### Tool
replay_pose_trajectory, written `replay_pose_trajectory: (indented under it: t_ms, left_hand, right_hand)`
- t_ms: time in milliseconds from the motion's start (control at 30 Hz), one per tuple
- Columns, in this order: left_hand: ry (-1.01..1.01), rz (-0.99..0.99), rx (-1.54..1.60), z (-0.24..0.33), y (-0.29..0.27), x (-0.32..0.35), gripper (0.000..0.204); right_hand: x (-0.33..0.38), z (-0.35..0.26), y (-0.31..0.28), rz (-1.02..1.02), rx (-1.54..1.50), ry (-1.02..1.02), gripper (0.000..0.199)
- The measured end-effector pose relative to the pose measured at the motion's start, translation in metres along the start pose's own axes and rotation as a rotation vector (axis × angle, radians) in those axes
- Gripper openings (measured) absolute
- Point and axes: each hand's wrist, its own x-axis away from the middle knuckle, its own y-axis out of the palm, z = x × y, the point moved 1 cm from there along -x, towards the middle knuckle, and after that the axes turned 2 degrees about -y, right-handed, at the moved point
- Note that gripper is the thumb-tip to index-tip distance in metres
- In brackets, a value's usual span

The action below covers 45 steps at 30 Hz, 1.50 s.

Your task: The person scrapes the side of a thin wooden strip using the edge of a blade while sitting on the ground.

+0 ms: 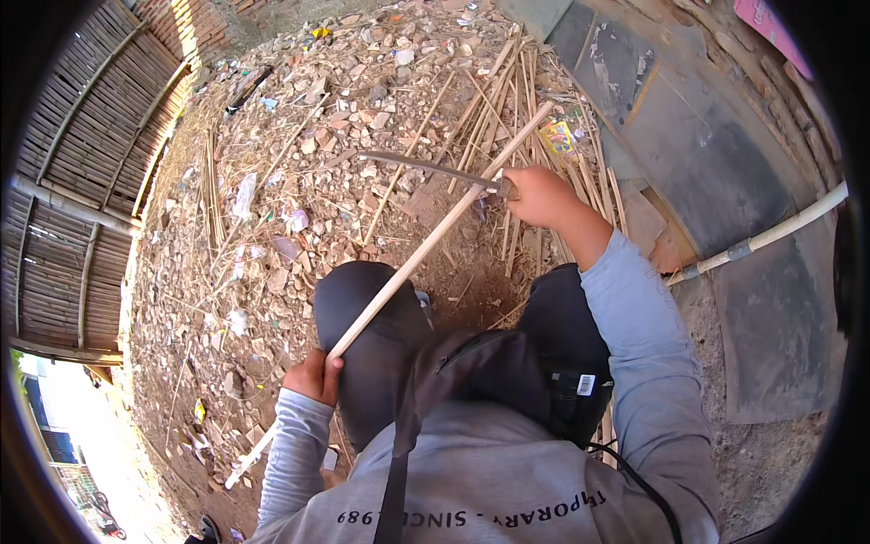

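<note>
Gray shirt (476, 440) below, left hand (313, 377) grips stick (408, 268), right hand (542, 198) holds blade (424, 166).

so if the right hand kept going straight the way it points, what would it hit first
Beyond the knife it grips, the right hand would likely meet the pale wooden stick first, though whether they touch now is unclear.

Ground (353, 118), one expanse, brown, strewn with broken rubble. Slatted panel (68, 100), upper left, dark, cross-braced by poles. Brick wall (195, 32), part, reddish, top left. Flat sheets (693, 136), several, dark grey, scuffed, right side. Pole (784, 224), one, pale, lying across the sheets. Packet (557, 138), one, yellow, printed. Plastic scrap (245, 195), crumpled, whitish, left of centre. Pink object (770, 34), upper right, partly cut off.
</note>
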Motion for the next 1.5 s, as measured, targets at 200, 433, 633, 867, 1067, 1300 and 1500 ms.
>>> replay_pose_trajectory:
  t_ms: [200,433,633,867,1067,1300,1500]
  left_hand:
    - [0.01,0.024,0.025,-0.004,0.011,0.001,0.037]
    - [-0.002,0.071,0.047,-0.005,0.011,0.003,0.035]
    - [-0.001,0.08,0.046,-0.004,0.012,0.003,0.034]
    - [-0.027,0.015,-0.005,0.003,0.001,-0.002,0.033]
    - [-0.001,0.076,-0.001,0.0,0.005,0.002,0.033]
    - [0.0,0.113,0.007,0.001,0.009,0.002,0.035]
    - [-0.02,0.099,0.035,0.001,0.009,0.002,0.036]
  right_hand:
    - [-0.004,0.012,0.01,-0.037,-0.036,-0.105,0.037]
    - [-0.001,-0.004,0.015,0.177,-0.047,-0.133,0.028]
    - [-0.011,0.02,0.002,0.019,-0.077,-0.049,0.033]
    - [-0.003,0.026,0.004,0.058,0.027,0.056,0.035]
    - [0.001,0.01,0.0,0.004,0.069,-0.177,0.021]
    - [-0.004,0.027,0.001,0.107,-0.031,0.063,0.032]
    - [0.004,-0.007,-0.01,-0.02,0.148,-0.092,0.036]
